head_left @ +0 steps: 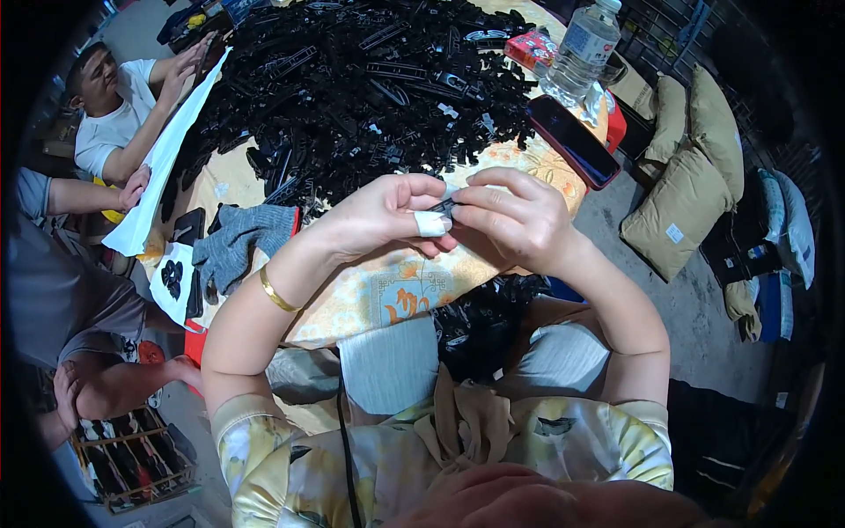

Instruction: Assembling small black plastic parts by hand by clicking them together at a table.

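Both my hands meet over the near part of the patterned tabletop. My left hand, with white tape round its thumb, pinches a small black plastic part. The fingertips of my right hand close on the same part from the other side. Fingers cover most of it, so its full shape is hidden. Just beyond my hands spreads a large heap of black plastic parts.
A grey knitted glove lies left of my forearm. At the right stand a clear bottle and a dark phone, near a red packet. Stuffed tan sacks rest on the floor. Other people sit at the left.
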A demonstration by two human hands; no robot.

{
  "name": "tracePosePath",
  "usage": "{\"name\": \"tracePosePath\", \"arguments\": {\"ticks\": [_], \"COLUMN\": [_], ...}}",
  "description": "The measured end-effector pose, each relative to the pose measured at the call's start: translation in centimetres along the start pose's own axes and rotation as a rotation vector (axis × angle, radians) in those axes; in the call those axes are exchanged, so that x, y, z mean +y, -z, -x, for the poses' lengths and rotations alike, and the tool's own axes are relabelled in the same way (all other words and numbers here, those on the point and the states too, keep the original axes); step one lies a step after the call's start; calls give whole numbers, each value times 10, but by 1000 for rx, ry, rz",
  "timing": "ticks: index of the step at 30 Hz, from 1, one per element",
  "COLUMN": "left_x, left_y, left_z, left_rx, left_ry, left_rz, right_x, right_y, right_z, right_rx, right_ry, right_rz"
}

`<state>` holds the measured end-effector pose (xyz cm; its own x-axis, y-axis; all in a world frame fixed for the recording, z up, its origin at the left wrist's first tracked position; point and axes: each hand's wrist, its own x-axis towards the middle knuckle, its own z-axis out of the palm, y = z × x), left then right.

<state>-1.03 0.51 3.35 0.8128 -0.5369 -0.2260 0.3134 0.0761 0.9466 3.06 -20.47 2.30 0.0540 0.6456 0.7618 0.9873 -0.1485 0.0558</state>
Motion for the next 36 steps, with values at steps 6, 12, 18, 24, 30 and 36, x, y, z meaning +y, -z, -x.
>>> {"name": "tracePosePath", "arguments": {"ticks": [6,12,18,24,30,36], "left_x": [-11,-6,39,50,44,42], "left_y": [-12,-23,5,84,88,96], "left_z": [2,6,28,50,32,21], "left_rx": [230,267,187,452,566,862], "left_ry": [-240,-296,-564,-129,-248,-557], "left_rz": [-742,-812,-1413,-1635,-1530,-918], "right_x": [-14,-14,17,37,54,69], "right_y": [0,6,60,34,-22,-39], "right_z": [2,1,7,16,22,20], "right_rx": [-180,-237,-641,-701,-107,-81], "right_ry": [-847,-826,-883,-703,-631,-608], "right_rz": [-489,-418,-1129,-842,85,240]}}
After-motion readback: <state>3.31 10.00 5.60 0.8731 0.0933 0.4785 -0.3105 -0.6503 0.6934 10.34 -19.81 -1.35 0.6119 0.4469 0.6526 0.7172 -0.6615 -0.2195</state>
